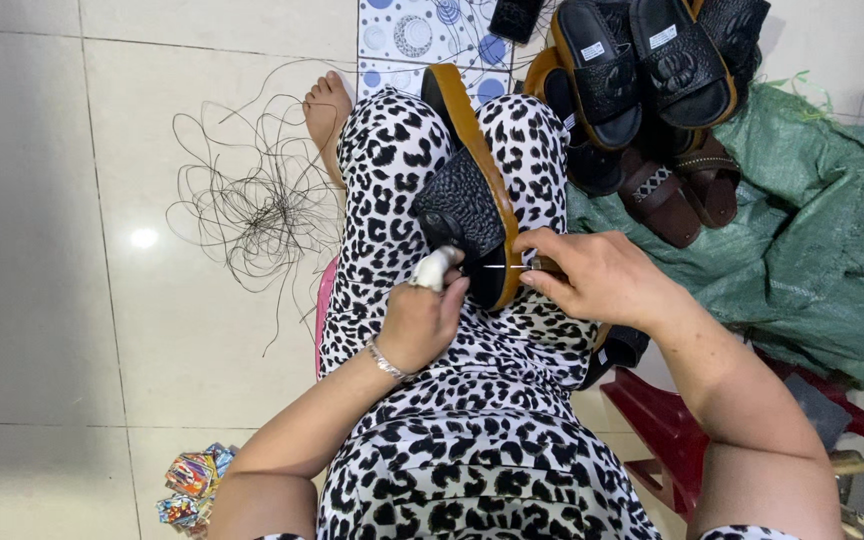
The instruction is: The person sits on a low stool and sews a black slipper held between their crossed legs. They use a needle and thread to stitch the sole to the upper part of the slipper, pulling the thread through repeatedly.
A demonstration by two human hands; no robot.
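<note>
- Here the sandal lies lengthwise on the person's lap, clamped between the knees, its toe pointing away.
- The left hand presses against its near end, fingers curled; one fingertip is wrapped in white tape.
- The right hand pinches a thin needle pushed into the sole's edge, fingers closed tight on it.
- Open floor spreads to the left; a loose thread tangle lies there beside a bare foot.
- To the right, room is tight: a pile of sandals rests on a green sack, with a red stool below.
- The floor is pale glossy tile.
- The sandal has a tan sole and a black textured strap.
</note>
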